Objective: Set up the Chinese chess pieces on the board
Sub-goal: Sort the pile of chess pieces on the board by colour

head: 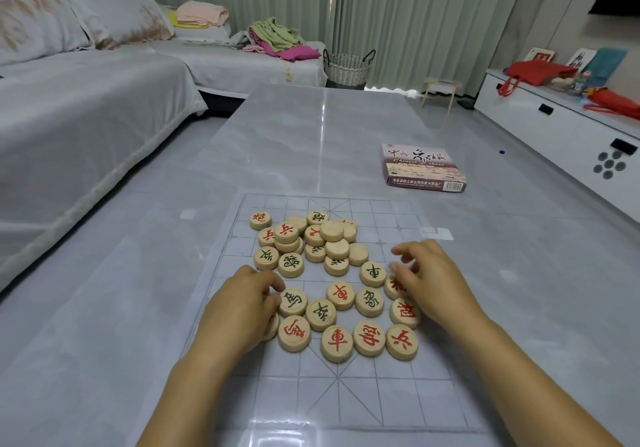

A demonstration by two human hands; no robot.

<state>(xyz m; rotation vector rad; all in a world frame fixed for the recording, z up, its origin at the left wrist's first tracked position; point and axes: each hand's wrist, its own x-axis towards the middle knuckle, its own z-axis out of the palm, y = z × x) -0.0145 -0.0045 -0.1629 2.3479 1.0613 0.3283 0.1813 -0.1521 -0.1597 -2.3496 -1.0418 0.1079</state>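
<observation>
A thin clear chess board (408, 408) with a printed grid lies on the grey table. Round wooden chess pieces with red or black characters are scattered over its middle. Several are heaped at the far side (311, 238), some face down, and more lie flat in the near rows (336, 342). My left hand (242, 311) rests at the left of the near pieces, fingers bent, fingertips touching a black-marked piece (292, 302) and partly covering another (272, 327). My right hand (427, 280) hovers at the right with loosely spread fingers over a red-marked piece (393, 287).
The chess set's box (424, 169) lies on the table at the far right. A grey sofa (69, 127) runs along the left, a woven basket (348, 67) stands beyond the table, and a white cabinet (561, 127) stands on the right.
</observation>
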